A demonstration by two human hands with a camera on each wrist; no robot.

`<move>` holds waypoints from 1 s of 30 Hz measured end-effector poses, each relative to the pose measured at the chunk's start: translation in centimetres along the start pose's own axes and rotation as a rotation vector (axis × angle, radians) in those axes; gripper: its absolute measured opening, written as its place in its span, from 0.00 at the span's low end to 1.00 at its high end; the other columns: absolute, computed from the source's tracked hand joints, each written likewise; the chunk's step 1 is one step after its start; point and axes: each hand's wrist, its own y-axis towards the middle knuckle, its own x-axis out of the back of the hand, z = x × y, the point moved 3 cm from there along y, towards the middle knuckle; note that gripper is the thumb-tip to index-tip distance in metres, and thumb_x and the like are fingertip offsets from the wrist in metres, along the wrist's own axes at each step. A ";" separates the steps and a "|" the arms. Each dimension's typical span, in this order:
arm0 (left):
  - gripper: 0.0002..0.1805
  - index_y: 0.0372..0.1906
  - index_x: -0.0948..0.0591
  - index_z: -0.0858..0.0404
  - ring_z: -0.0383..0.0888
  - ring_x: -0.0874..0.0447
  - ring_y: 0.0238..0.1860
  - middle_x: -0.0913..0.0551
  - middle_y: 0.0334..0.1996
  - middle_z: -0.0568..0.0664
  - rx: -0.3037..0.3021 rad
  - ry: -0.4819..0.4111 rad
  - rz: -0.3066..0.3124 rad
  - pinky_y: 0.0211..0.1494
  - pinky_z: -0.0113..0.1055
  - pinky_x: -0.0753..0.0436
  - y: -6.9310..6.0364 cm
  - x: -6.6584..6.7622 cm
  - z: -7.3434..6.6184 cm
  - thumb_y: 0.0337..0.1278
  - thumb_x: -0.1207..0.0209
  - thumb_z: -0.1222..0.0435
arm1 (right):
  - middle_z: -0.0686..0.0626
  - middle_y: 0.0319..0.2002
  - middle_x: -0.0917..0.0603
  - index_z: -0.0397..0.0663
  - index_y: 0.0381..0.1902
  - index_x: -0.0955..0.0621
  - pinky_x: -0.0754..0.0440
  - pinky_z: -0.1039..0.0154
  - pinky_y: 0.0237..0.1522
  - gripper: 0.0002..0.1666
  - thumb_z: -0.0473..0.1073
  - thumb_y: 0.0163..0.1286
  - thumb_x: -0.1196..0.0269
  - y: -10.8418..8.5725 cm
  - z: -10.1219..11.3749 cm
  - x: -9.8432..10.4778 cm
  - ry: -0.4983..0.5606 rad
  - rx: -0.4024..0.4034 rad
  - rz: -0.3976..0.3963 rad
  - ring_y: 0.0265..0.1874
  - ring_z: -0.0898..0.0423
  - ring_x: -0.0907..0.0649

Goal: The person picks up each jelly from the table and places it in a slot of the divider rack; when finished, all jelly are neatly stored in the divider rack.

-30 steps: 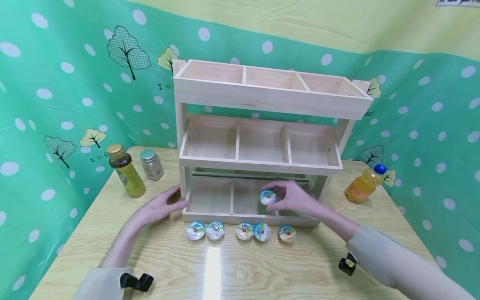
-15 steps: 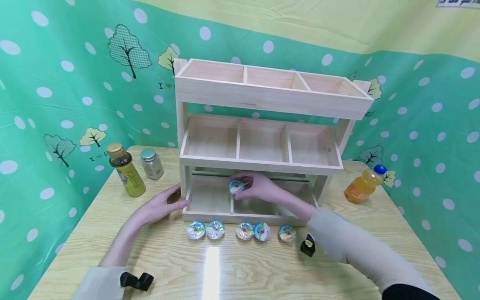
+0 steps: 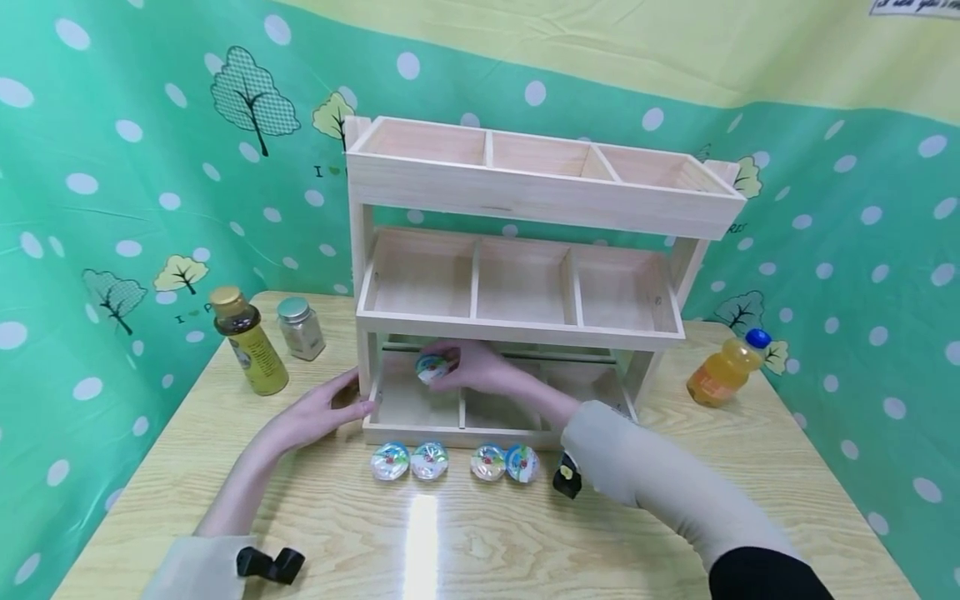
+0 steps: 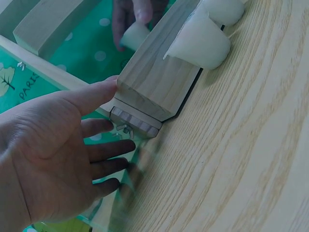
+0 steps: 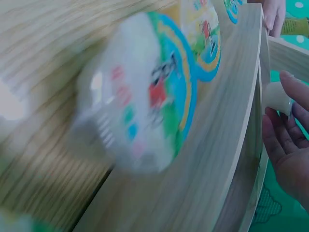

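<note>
My right hand (image 3: 480, 368) pinches a small jelly cup (image 3: 432, 367) with a blue-rimmed printed lid, above the left compartment (image 3: 420, 404) of the wooden rack's bottom tier. In the right wrist view the cup's pale body (image 5: 278, 96) shows between thumb and fingers. My left hand (image 3: 318, 411) stands at the rack's lower left end; its thumb touches the corner of the front board (image 4: 154, 72) while the other fingers extend loosely beside it. More jelly cups (image 3: 430, 461) lie in a row on the table before the rack. The sleeve and wrist camera hide the row's right end.
The three-tier wooden rack (image 3: 525, 202) has divided compartments. On the left stand a brown-and-yellow bottle (image 3: 253, 346) and a green-lidded jar (image 3: 302, 330). An orange drink bottle (image 3: 726, 371) stands on the right. A spotted green cloth (image 3: 135, 200) hangs behind.
My right hand has carried the jelly cup leftward along the bottom tier, from the middle compartment to the left one. The left hand has stayed at the rack's end.
</note>
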 end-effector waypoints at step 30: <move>0.45 0.83 0.47 0.65 0.72 0.49 0.80 0.46 0.80 0.71 -0.021 -0.014 -0.007 0.79 0.68 0.40 -0.1 0.0 -0.1 0.73 0.42 0.50 | 0.52 0.61 0.13 0.60 0.64 0.17 0.19 0.68 0.55 0.37 0.45 0.56 0.20 3.0 1.8 -4.7 -0.312 0.074 -0.021 0.53 0.57 0.16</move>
